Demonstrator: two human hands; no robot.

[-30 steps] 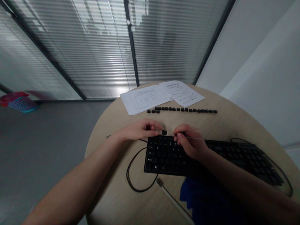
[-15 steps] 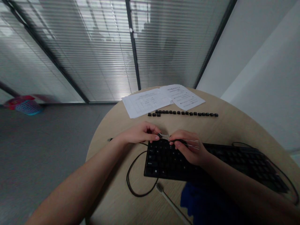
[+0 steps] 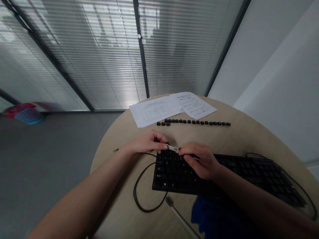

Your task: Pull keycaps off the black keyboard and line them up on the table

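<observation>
Over the upper left corner of a black keyboard (image 3: 174, 186), my two hands nearly meet. My right hand (image 3: 199, 159) is closed around a wire keycap puller (image 3: 173, 148), whose pale wire end points left and whose thin wires stick out past my palm. My left hand (image 3: 151, 142) pinches a small black keycap (image 3: 167, 143) at that wire end. Whether the wires still grip the keycap is too small to tell. Behind my hands, several removed keycaps (image 3: 189, 121) lie in a long row, with a few more in a short row at its left.
Printed paper sheets (image 3: 154, 111) lie at the table's far edge. A black cable (image 3: 134, 191) loops left of the keyboard. In front lie a toothbrush-like brush (image 3: 179, 215) and a blue cloth (image 3: 206, 215). On the floor at left stands a red and blue basket (image 3: 27, 116).
The wire end of the puller has shifted slightly left against the keycap at my left fingertips, and its angle has turned a little. The whole view has tilted slightly.
</observation>
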